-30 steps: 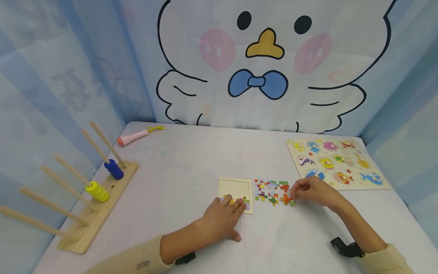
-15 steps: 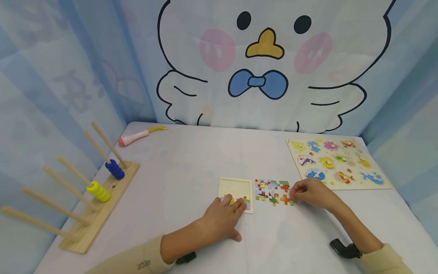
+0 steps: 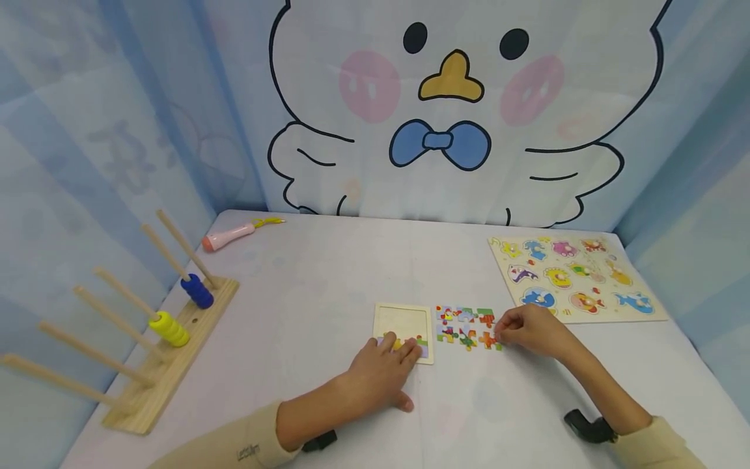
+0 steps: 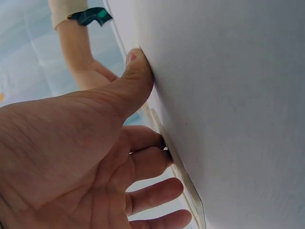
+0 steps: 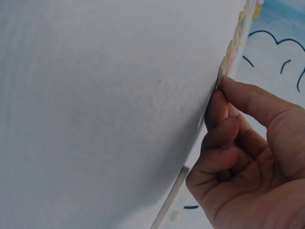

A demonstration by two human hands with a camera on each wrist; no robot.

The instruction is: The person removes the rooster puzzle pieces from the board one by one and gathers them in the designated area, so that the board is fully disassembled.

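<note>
My left hand (image 3: 383, 371) rests with its fingers spread on the lower part of a small wooden puzzle tray (image 3: 401, 318), partly covering a colourful strip in it. Just right of the tray, several jigsaw pieces (image 3: 467, 337) lie in two rows, face up. At the lower right end of these rows, my right hand (image 3: 536, 331) pinches the edge of a jigsaw piece (image 5: 222, 71) between thumb and index finger. Its other fingers are curled in the right wrist view. The left wrist view shows the left fingertips along the tray's edge (image 4: 183, 176).
A wooden board of animal shapes (image 3: 586, 316) lies at the right, close behind the right hand. On the left stands a wooden peg rack (image 3: 170, 371) with blue rings (image 3: 196, 291) and yellow rings (image 3: 168, 328). A pink-handled tool (image 3: 231, 236) lies at the back left.
My right hand has edged very slightly left against the rows of jigsaw pieces. The left hand stays on the tray.
</note>
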